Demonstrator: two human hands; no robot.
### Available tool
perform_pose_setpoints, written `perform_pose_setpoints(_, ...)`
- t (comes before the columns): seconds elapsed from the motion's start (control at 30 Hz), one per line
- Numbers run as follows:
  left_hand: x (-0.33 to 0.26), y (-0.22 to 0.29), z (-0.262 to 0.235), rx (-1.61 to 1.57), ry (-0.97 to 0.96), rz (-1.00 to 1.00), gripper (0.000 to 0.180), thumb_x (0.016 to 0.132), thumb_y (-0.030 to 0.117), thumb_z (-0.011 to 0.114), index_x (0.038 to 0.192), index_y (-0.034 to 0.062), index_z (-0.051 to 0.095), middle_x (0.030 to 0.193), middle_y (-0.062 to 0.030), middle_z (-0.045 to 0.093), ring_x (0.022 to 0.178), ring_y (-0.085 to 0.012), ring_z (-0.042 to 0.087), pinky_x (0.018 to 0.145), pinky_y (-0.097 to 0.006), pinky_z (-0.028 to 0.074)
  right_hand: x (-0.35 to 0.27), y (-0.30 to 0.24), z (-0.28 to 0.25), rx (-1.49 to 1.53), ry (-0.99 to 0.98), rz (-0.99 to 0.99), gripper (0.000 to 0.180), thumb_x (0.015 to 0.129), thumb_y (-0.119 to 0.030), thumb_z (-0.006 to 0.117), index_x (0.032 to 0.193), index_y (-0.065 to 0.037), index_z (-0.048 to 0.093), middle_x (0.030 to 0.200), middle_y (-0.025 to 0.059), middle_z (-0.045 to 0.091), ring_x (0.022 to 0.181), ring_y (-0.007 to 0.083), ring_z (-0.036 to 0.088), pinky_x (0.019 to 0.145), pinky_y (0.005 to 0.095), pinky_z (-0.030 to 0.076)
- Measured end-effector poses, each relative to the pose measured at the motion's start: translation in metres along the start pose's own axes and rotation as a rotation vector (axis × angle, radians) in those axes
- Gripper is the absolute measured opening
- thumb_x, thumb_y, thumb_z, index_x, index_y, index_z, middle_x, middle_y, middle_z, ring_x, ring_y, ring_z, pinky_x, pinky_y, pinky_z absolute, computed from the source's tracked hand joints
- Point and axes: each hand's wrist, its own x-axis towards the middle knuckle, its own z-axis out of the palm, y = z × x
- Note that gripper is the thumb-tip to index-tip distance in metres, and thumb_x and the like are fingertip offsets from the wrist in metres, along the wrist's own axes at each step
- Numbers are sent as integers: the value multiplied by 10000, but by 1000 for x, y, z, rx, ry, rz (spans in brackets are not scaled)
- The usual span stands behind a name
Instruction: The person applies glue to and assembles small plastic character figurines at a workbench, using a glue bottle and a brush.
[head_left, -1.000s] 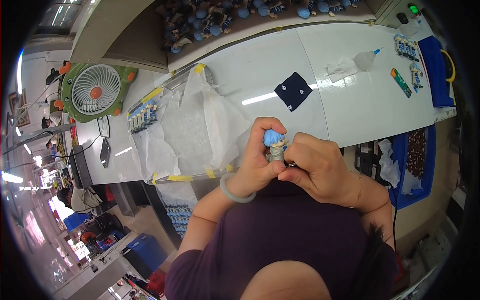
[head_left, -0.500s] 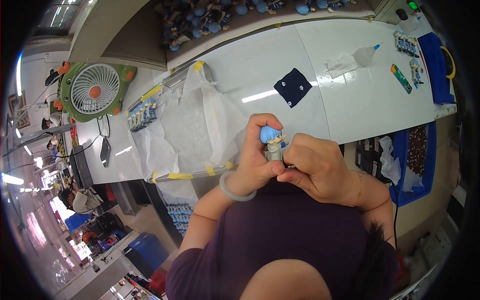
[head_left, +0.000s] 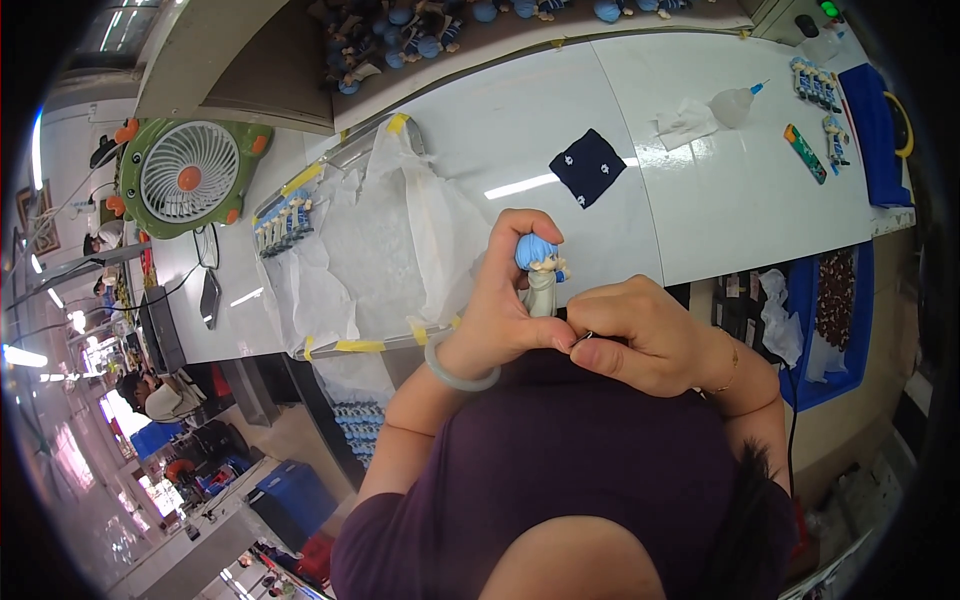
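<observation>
Between the thumb and fingers of my left hand [head_left: 503, 300] stands a small figurine [head_left: 541, 278] with light blue hair and a pale grey-white robe. My index finger curls over its head, and the thumb lies across its lower end. Close beside the thumb tip is my right hand [head_left: 640, 335], its fingers pinched around a small dark, thin tool [head_left: 583, 339]; most of the tool is hidden, so its kind does not show. The figurine's base is covered by my thumb. A dark navy cloth [head_left: 587, 168] with white marks lies on the white table beyond my hands.
A tray lined with white sheeting [head_left: 385, 240] holds a row of figurines [head_left: 286, 224] at its left. A green fan [head_left: 190, 178] stands farther left. To the right are a squeeze bottle [head_left: 733, 106], crumpled tissue [head_left: 686, 124], a green packet [head_left: 805, 153] and a blue bin [head_left: 872, 135].
My left hand has shifted slightly up and left with the figurine, which is turned a little more upright. My right hand has drawn slightly away from the figurine, showing more of its robe.
</observation>
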Motion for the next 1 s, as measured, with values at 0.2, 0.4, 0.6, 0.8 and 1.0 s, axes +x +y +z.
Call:
perform_pose_setpoints(0.2,1,2,3,55,54,-61,934,367,555,796,1052,95,357,921,1,385,842,-108,418,744,-257,370,-1,3,-4,97,-111,77,275,868,-249,439,699,-37,483,596,97,472,546,258,467,517,314,360)
perform_pose_setpoints(0.4,-7,8,-1,-93,-66,-52,579,733,450,618,1083,77,346,928,-14,377,835,-94,396,769,-234,357,-8,1,-12,256,4,40,204,866,-207,442,757,-36,471,598,105,442,510,242,440,500,296,350)
perform_pose_setpoints(0.6,-16,25,4,-10,-218,-73,368,888,330,405,1113,48,335,974,-53,392,864,-106,404,783,-244,346,-5,9,-13,-557,366,-161,85,799,-139,540,793,-78,483,579,58,429,510,227,486,452,301,377)
perform_pose_setpoints(0.8,-20,15,3,-89,-244,63,314,874,169,462,1101,56,278,960,-69,387,826,-118,391,759,-263,351,-3,-1,-7,-835,294,-184,236,725,-231,634,653,-114,442,540,21,381,442,158,465,388,269,363)
perform_pose_setpoints(1.0,-19,10,1,-35,-248,140,288,876,131,458,1094,57,286,948,-72,387,779,-112,370,713,-256,352,-4,1,-6,-839,297,-182,262,723,-261,632,633,-112,436,538,19,382,426,162,458,378,272,360)
